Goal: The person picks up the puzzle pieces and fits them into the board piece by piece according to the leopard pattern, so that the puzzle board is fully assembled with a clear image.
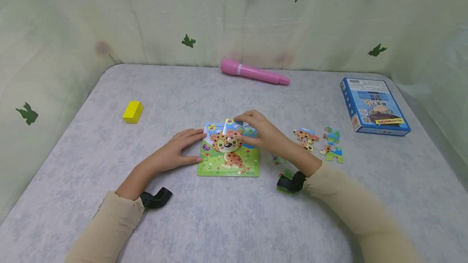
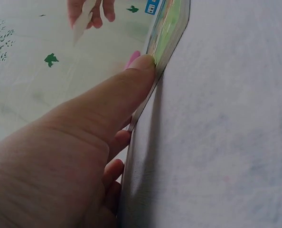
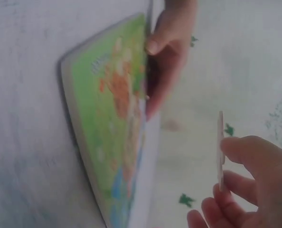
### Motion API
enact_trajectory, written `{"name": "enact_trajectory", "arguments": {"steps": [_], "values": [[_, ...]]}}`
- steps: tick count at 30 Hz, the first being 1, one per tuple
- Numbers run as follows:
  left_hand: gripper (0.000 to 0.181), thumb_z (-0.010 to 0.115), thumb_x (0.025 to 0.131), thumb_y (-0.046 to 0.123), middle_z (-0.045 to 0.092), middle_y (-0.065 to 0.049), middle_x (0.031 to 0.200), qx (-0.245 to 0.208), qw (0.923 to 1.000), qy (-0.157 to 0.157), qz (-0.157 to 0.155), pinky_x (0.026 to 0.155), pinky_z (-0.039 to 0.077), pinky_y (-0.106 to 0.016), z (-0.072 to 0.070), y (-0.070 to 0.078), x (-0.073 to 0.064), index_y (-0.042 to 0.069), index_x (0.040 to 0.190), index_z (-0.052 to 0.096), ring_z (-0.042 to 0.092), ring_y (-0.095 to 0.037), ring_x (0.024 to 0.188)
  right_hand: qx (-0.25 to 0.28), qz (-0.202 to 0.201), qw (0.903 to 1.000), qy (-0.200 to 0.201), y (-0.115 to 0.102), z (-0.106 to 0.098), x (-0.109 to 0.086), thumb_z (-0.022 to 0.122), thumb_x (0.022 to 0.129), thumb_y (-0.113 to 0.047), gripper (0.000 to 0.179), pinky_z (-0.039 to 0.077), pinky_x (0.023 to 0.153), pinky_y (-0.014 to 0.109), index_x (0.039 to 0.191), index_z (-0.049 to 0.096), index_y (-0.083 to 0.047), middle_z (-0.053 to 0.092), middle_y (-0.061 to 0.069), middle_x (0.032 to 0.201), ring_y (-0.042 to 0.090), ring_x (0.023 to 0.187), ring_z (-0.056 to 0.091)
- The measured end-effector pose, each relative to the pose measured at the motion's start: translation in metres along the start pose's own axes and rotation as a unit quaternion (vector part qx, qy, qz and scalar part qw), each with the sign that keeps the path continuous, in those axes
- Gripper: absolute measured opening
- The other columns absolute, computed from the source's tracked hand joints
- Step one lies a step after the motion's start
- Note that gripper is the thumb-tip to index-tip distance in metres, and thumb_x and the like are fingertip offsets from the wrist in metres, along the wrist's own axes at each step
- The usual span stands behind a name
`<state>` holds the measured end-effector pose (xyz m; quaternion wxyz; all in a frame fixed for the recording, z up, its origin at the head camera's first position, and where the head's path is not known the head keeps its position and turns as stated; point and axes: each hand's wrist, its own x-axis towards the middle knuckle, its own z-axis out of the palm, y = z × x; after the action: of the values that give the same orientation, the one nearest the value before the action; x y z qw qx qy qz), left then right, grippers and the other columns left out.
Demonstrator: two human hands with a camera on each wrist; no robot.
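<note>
Pinching thin colourful puzzle piece [image 1: 229, 126] in right hand [image 1: 262, 131], apparently steadying flat green-blue leopard board [image 1: 211, 168] with spread left hand [image 1: 179, 149].

A glossy printed surface is shown by the square, green-and-blue leopard puzzle board [image 1: 212, 168]. From it, a smooth, shiny pink plastic-looking rod [image 1: 257, 74] is seen towards one o'clock, a glossy blue cardboard-looking box [image 1: 378, 102] between two and three; a matt grey, cloth-like table covering [image 1: 204, 222] is spread beneath.
</note>
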<state>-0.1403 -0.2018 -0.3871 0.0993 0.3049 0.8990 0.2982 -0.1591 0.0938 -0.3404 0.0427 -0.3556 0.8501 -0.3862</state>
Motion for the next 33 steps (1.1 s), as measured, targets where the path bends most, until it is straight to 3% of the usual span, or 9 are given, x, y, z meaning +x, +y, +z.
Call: {"name": "enact_trajectory", "arguments": {"steps": [8,15,21,27,33], "values": [[0.067,0.063,0.082,0.041,0.027,-0.005,0.144,-0.005,1.0,-0.003,-0.002,0.101,0.016,-0.051,0.0,0.001,0.0,0.012,0.138,0.038,0.016,-0.028,0.131,-0.028,0.031,0.997,-0.065,0.007,0.026,0.018,0.06,0.087,-0.017,0.041,0.041,0.08,0.031,0.125,0.051,-0.005,0.045,0.011,0.116,0.02,0.098,0.045],[0.066,0.063,0.082,0.043,0.029,-0.007,0.142,0.017,0.9998,0.004,-0.002,0.102,0.016,-0.049,-0.001,0.001,0.003,0.011,0.135,0.04,0.019,-0.029,0.13,-0.075,0.044,0.9921,-0.091,0.015,0.033,0.026,0.06,0.087,-0.023,0.041,0.035,0.082,0.033,0.125,0.053,-0.009,0.047,0.008,0.115,0.017,0.1,0.043],[0.069,0.067,0.079,0.042,0.034,-0.012,0.138,0.04,0.9992,0.007,0.001,0.101,0.018,-0.049,-0.005,0.005,0.006,0.008,0.133,0.041,0.025,-0.032,0.126,-0.102,0.049,0.9886,-0.099,0.018,0.035,0.033,0.059,0.088,-0.027,0.042,0.031,0.083,0.036,0.127,0.052,-0.013,0.047,0.006,0.118,0.017,0.101,0.042],[0.075,0.067,0.076,0.045,0.034,-0.014,0.136,0.06,0.9977,-0.025,-0.021,0.099,0.02,-0.051,-0.011,0.01,0.012,0.011,0.137,0.038,0.028,-0.034,0.124,-0.125,0.063,0.9846,-0.105,0.018,0.039,0.041,0.057,0.088,-0.033,0.042,0.03,0.087,0.038,0.128,0.051,-0.02,0.044,0.003,0.12,0.015,0.102,0.041],[0.076,0.067,0.075,0.049,0.036,-0.011,0.131,0.074,0.9959,-0.047,-0.021,0.095,0.022,-0.05,-0.014,0.008,0.017,0.019,0.138,0.038,0.031,-0.03,0.117,-0.136,0.065,0.9846,-0.089,0.017,0.042,0.045,0.056,0.089,-0.035,0.041,0.033,0.083,0.036,0.128,0.053,-0.023,0.044,0.0,0.119,0.013,0.099,0.041]]}}
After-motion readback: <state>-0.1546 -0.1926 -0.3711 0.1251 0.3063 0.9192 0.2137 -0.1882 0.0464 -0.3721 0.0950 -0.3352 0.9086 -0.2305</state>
